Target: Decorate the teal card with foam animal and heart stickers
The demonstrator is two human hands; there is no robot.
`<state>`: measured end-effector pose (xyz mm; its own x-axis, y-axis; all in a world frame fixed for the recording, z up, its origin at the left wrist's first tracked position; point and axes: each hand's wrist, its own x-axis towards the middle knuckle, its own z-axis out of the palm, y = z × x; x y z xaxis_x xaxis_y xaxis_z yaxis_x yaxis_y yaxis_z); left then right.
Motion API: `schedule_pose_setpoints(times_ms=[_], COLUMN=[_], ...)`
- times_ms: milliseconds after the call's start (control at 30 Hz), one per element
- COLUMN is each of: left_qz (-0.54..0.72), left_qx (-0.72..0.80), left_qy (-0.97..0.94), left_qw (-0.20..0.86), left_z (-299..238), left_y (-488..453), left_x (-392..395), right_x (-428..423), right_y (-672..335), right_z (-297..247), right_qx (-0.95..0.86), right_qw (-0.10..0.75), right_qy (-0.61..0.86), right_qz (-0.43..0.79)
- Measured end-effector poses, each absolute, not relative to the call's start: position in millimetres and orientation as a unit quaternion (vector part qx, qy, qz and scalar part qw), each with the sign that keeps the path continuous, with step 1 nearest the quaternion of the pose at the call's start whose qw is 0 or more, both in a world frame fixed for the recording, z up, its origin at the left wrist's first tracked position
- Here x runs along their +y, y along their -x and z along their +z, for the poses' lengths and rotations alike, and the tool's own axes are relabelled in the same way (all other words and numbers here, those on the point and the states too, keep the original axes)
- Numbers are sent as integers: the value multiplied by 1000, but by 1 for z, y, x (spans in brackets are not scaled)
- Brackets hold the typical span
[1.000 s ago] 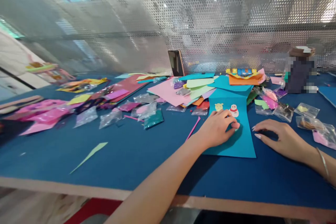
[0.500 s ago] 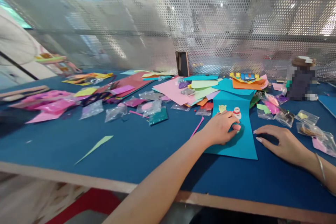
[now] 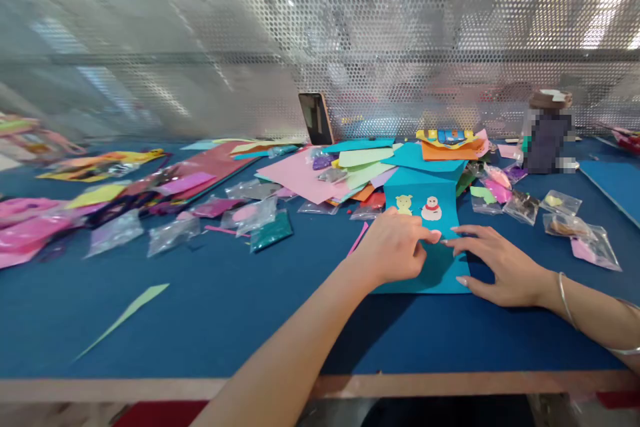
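A light-blue sheet of paper [image 3: 440, 275] lies in front of me. On its upper part are a small yellow animal-head figure [image 3: 404, 204] and a white snowman figure [image 3: 431, 209] with a red scarf. My left hand [image 3: 397, 247] is over the sheet with its fingers curled in and a small pink piece [image 3: 435, 236] at the index fingertip. Whether that piece touches the paper I cannot tell. My right hand [image 3: 493, 263] has its fingers spread at the sheet's right edge, fingertips close to the pink piece, holding nothing.
Coloured paper sheets [image 3: 290, 173] and several small plastic bags [image 3: 270, 230] lie across the blue table. A phone [image 3: 316, 119] leans on the perforated metal panel [image 3: 200, 33]. A dark bottle [image 3: 549, 133] stands at right. A green paper sliver [image 3: 125, 317] lies front left.
My right hand has moved left onto the edge of the blue sheet. My left hand has turned, its index finger now reaching out with the pink piece. The view has swung right.
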<state>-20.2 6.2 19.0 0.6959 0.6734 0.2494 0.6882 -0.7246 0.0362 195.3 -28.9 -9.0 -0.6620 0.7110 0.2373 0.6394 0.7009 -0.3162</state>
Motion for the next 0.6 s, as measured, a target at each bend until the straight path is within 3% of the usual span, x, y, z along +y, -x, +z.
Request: schedule_pose_setpoints(times_ms=[600], left_qz=[-138], left_qx=[-384], left_qy=[912], left_qw=[39], left_z=[12], left_y=[18], left_x=[12], right_x=[-25], right_y=[-196], right_z=[-10], right_qx=[-912], right_qw=[130], right_qy=[381], right_qz=[84])
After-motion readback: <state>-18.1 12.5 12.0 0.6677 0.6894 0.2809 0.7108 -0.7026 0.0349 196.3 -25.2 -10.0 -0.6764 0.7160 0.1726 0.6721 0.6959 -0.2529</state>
